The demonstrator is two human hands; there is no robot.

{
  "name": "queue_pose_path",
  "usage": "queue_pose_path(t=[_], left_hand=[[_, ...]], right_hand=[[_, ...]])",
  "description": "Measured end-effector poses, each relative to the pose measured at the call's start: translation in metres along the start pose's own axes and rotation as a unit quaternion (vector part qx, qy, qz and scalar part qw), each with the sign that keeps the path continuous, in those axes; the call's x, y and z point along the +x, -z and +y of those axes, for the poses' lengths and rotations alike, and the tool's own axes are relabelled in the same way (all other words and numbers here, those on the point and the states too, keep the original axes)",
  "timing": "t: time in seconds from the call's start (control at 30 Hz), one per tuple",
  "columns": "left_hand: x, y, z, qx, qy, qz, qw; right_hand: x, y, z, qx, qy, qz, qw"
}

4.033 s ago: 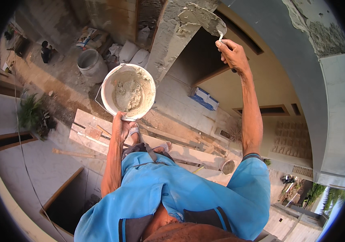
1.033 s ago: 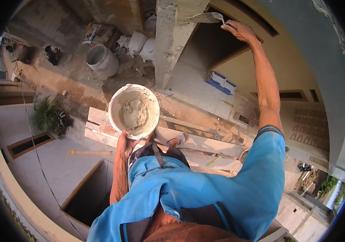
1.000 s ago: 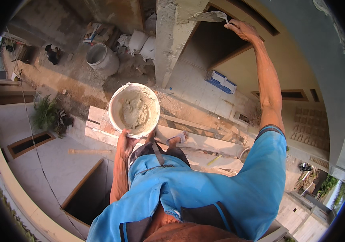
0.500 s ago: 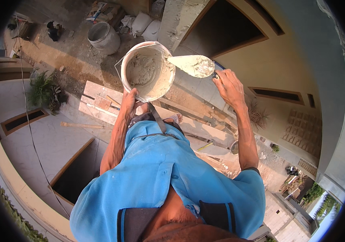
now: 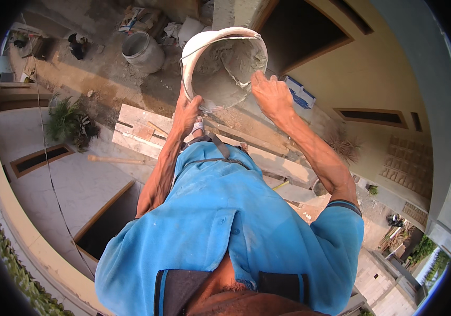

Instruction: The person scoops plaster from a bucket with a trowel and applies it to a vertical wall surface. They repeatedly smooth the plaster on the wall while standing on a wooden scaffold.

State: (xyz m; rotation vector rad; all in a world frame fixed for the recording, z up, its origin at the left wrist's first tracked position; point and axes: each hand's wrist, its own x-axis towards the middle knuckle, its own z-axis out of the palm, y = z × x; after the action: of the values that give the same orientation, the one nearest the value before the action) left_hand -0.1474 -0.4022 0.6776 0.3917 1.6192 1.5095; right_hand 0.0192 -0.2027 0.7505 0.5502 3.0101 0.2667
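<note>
My left hand (image 5: 187, 111) grips the near left rim of a white bucket (image 5: 189, 66), which is tilted with its mouth toward me. Wet grey-white plaster (image 5: 216, 73) coats its inner wall and bottom. At the bucket's right rim, my right hand (image 5: 274, 95) is closed with the knuckles up, around the handle of a trowel. The trowel's plaster-smeared blade (image 5: 231, 71) reaches down inside the bucket; its handle is mostly hidden by my fingers. A thin wire bail runs along the bucket's rim.
Below me are wooden planks (image 5: 288, 166) on which my feet stand. A large grey drum (image 5: 143, 51) stands on the ground beyond, near pale sacks (image 5: 189, 30). A cable (image 5: 49, 158) hangs at the left. A blue-and-white box (image 5: 300, 92) lies by the yellow wall (image 5: 378, 79).
The trowel, held out flat to the right with plaster on it before, has gone into the bucket with my right hand. The bucket has risen, shifted right and tipped further.
</note>
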Motion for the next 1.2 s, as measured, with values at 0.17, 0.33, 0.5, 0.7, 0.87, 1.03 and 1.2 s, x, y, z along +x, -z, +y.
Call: queue_pose_path(t=[0.17,0.33,0.5,0.7,0.87,1.03,1.2], left_hand=[[-0.001,0.011,-0.013,0.019,-0.026,-0.006,0.999],[-0.018,0.0,0.01,0.068,-0.11,0.0,0.992],[-0.026,0.009,-0.002,0.028,-0.107,-0.004,0.994],[-0.019,0.005,0.013,-0.16,0.044,0.024,0.986],[0.023,0.033,-0.008,-0.334,0.046,-0.002,0.941],[0.05,0.057,-0.021,-0.379,0.087,-0.013,0.921],[0.055,0.072,-0.02,-0.368,0.091,-0.034,0.925]], right_hand=[[0.004,0.011,-0.006,0.098,0.026,-0.054,0.993],[-0.002,0.011,-0.027,0.247,-0.038,-0.086,0.964],[-0.001,0.007,-0.044,0.35,-0.061,-0.087,0.931],[0.012,-0.008,-0.062,0.479,-0.125,-0.073,0.866],[0.028,0.002,-0.043,0.584,-0.19,-0.051,0.788],[0.033,0.004,-0.027,0.599,-0.173,-0.003,0.782],[0.053,0.047,0.005,0.679,-0.214,0.057,0.7]])
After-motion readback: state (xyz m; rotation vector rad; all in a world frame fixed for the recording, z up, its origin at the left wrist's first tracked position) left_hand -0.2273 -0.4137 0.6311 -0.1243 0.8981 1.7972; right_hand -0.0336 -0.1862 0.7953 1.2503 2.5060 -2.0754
